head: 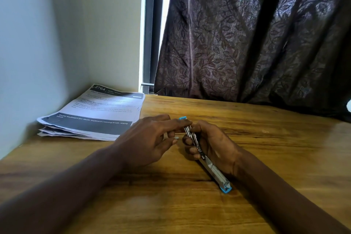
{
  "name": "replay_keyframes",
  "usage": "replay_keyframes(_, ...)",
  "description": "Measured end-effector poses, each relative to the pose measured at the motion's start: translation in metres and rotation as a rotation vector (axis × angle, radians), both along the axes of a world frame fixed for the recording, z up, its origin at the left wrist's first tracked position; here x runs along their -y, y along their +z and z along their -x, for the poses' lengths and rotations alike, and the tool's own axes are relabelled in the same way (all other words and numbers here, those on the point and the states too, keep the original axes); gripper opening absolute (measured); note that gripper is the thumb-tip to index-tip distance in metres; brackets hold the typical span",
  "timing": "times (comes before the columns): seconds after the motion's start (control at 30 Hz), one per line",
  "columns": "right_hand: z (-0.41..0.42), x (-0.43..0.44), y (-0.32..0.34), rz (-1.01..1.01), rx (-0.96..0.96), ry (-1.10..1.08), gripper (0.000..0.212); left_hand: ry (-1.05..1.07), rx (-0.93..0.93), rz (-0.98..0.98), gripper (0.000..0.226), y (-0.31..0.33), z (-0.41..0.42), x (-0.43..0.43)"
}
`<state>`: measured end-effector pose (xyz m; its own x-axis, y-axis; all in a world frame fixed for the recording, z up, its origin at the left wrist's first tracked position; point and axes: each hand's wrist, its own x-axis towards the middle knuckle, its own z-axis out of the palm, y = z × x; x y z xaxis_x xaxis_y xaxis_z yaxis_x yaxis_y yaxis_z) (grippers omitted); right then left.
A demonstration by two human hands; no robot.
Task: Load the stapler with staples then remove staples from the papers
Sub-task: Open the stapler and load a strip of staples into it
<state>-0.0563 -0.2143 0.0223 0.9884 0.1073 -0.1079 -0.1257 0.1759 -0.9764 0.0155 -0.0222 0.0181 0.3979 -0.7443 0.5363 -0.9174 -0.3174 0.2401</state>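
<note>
A blue and silver stapler [212, 169] lies swung open in a long line over the wooden table [266, 138], one blue end far, the other near. My right hand [212, 142] grips its middle, fingers curled round the metal channel. My left hand [152, 137] reaches in from the left, fingertips touching the far half of the stapler near the channel. A small pale piece [176, 138], perhaps staples, shows at its fingertips. A stack of printed papers [95, 112] lies at the table's back left corner.
A white wall runs along the left side of the table. A dark patterned curtain [256, 34] hangs behind the table's far edge, with a window frame [150, 28] showing beside it.
</note>
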Motion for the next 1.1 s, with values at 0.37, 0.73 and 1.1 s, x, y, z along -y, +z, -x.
replay_keyframes(0.37, 0.001, -0.004, -0.001, -0.094, 0.031, -0.028, 0.047, -0.020, -0.147, 0.084, 0.059, -0.001, -0.002, 0.001)
replay_keyframes(0.73, 0.001, -0.013, -0.001, -0.084, -0.005, -0.208, 0.040, -0.162, -0.567, 0.185, 0.050, -0.013, 0.000, 0.011)
replay_keyframes(1.1, -0.003, -0.015, -0.004, -0.116, 0.023, -0.264, 0.030, -0.195, -0.693, 0.208, 0.031, -0.007, 0.012, 0.016)
